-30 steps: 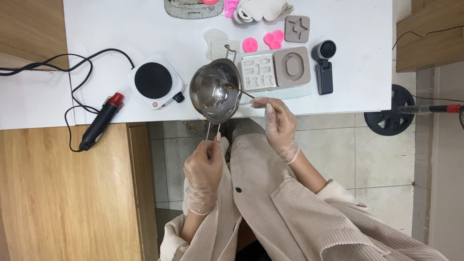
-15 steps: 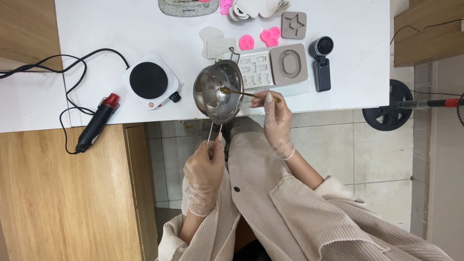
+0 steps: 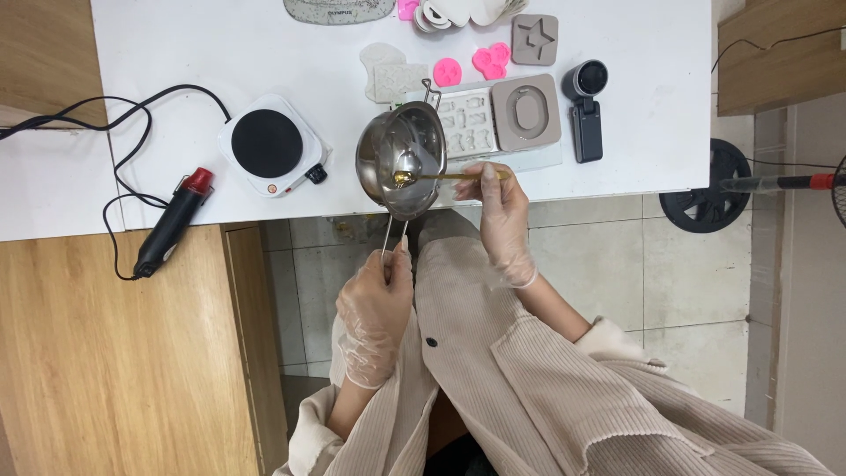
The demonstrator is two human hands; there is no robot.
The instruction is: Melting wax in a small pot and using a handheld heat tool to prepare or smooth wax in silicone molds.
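hotplate [image 3: 267, 143] left of pot [image 3: 401, 159], spoon [image 3: 441, 177] in pot

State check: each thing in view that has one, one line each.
Left hand: gloved, gripping the pot handle.
Right hand: gloved, holding the spoon.
Pot: held at the table edge, off the hotplate.
Spoon: bowl inside the pot.
Hotplate: bare, corded.
Heat gun: lying on its side, untouched.
Grey moulds: look empty.
Camera: lying flat.

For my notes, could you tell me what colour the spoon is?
The spoon is gold, seen best in the head view.
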